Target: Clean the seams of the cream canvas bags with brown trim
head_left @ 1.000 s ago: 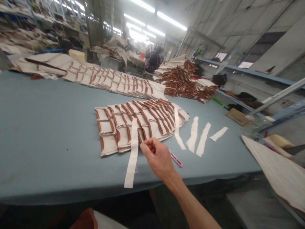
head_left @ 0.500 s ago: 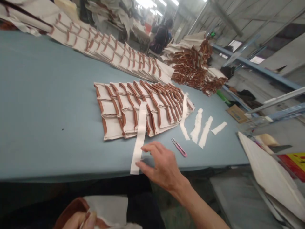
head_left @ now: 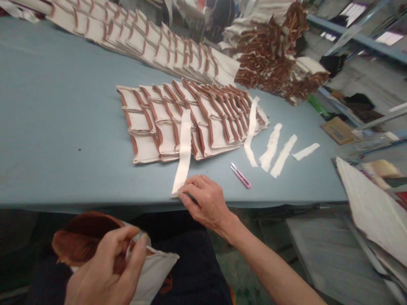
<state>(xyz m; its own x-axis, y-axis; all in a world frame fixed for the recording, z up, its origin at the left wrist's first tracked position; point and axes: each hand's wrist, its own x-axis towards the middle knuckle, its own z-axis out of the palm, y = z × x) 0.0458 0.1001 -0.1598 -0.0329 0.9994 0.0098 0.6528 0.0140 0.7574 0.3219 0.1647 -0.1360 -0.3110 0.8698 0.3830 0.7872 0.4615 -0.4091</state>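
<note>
My right hand pinches the near end of a white strip by the table's front edge. The strip's far end lies across overlapping rows of cream fabric pieces with brown edging. Below the table edge, over my lap, my left hand is closed on a cream and brown fabric piece. Something pale and small shows between its thumb and forefinger; I cannot make out what. Pink-handled thread snips lie to the right of my right hand, apart from it.
Several loose white strips lie right of the fabric rows. Behind them runs a longer row of fabric pieces, beside a tall brown and cream stack. A cardboard box sits at the table's right edge, near a rack.
My right hand's fingers have closed on the white strip's near end. My left hand has risen further into view with the fabric piece. The camera has tilted down.
</note>
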